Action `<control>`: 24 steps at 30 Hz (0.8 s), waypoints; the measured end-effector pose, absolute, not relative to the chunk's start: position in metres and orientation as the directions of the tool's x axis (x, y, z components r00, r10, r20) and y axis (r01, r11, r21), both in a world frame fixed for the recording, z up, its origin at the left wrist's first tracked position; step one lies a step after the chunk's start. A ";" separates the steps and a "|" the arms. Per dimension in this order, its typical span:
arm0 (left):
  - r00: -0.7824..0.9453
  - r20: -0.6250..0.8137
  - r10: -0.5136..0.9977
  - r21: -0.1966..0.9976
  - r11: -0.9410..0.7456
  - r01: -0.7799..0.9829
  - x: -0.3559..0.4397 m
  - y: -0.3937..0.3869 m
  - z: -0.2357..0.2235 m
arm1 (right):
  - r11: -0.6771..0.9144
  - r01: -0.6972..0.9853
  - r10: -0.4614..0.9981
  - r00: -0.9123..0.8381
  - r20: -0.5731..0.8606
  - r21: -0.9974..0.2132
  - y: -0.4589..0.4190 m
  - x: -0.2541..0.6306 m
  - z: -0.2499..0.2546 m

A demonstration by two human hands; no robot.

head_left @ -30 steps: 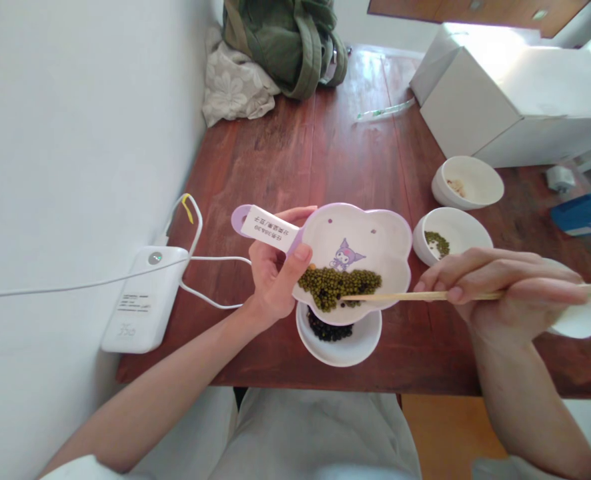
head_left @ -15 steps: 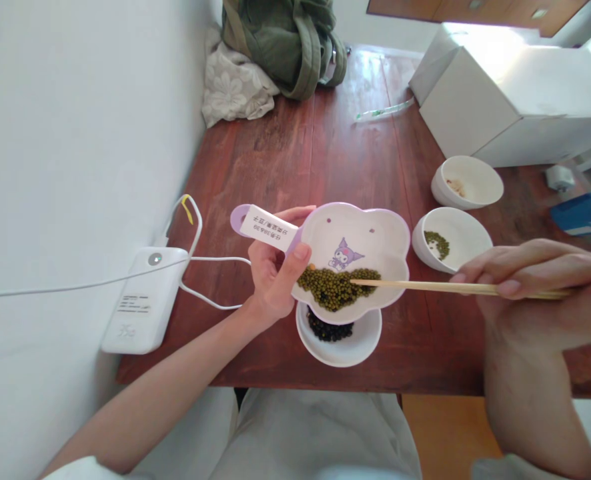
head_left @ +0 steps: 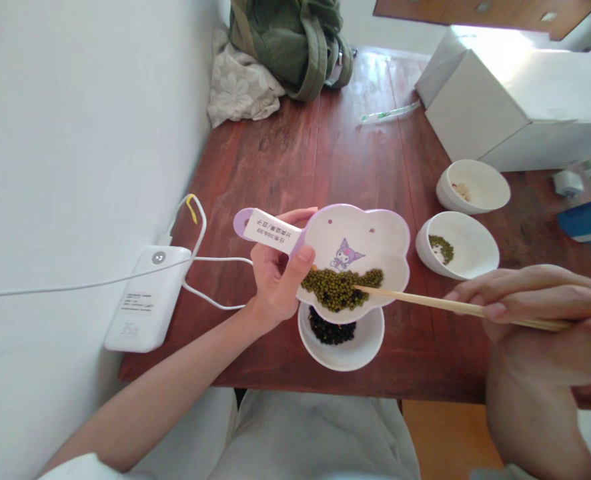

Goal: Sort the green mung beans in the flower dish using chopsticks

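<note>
My left hand (head_left: 280, 280) grips a white flower-shaped dish (head_left: 375, 247) with a purple rim by its labelled handle. A heap of green mung beans (head_left: 340, 290) lies along the dish's near side, below a cartoon print. My right hand (head_left: 545, 320) is closed around wooden chopsticks (head_left: 425, 299), whose tips touch the mung beans. Partly hidden under the dish, a white bowl (head_left: 368, 350) holds black beans (head_left: 331, 328). Nearest to my right hand stands another white bowl (head_left: 475, 243) with some mung beans in it.
Behind that bowl is a third white bowl (head_left: 493, 187) with pale bits inside. A white power bank (head_left: 150, 300) with cables lies at the left by the wall. At the back are a green backpack (head_left: 285, 47) and a large white box (head_left: 480, 100); a blue box (head_left: 588, 219) sits far right.
My right hand has dropped slightly, so the chopsticks now slope more, with their tips still in the mung beans. The dish stays almost where it was in my left hand.
</note>
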State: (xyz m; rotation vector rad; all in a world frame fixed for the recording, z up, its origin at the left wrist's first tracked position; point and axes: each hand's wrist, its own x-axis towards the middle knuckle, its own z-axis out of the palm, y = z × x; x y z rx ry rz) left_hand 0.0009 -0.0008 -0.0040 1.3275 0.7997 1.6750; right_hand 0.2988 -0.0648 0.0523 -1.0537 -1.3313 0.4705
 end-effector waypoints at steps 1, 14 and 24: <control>-0.091 0.440 0.894 0.866 -0.449 -0.221 0.001 -0.001 -0.004 | 0.534 0.298 0.774 0.202 0.600 -0.791 -0.063 0.291 0.053; -0.075 0.443 0.893 0.859 -0.447 -0.249 0.000 0.000 -0.007 | 0.615 0.245 0.738 0.156 0.657 -0.749 -0.051 0.289 0.053; -0.043 0.425 0.904 0.864 -0.419 -0.278 0.001 -0.002 -0.002 | 0.594 0.084 0.804 -0.014 0.595 -0.800 -0.042 0.296 0.055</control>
